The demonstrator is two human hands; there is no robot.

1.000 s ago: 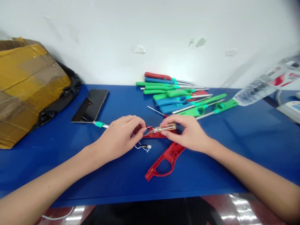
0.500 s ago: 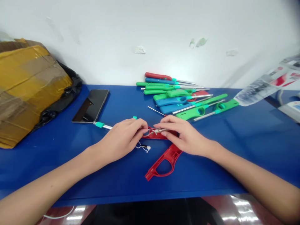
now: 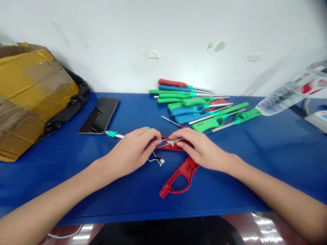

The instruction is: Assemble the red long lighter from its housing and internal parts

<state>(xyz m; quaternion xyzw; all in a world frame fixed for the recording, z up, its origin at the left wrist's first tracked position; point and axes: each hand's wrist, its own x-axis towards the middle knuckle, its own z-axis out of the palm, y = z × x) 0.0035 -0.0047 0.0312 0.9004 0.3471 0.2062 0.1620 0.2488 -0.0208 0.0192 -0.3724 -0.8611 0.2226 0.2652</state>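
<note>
My left hand (image 3: 138, 146) is closed in a pinch on the end of a thin tube (image 3: 164, 140). The tube runs to a small brass-and-white valve piece (image 3: 173, 141), which the fingers of my right hand (image 3: 204, 148) grip. Beneath both hands lies one red lighter shell half (image 3: 168, 147), partly covered. The other red shell half (image 3: 189, 166) rests nearer the front, inner side up. Close to my left fingers is a small black-and-white part with white wires (image 3: 158, 159). A metal lighter barrel with a teal collar (image 3: 112, 134) extends from behind my left hand.
Several green, blue and red stick lighters (image 3: 189, 109) are heaped at the back. A thin metal rod (image 3: 171, 120) with a red end lies before them. A phone (image 3: 99, 115) and a taped box (image 3: 33, 98) stand left; a plastic bottle (image 3: 288, 92) is at right.
My right fingers have shifted slightly on the valve piece, showing more of its brass body. The view has moved a little; my left hand keeps its pinch.
</note>
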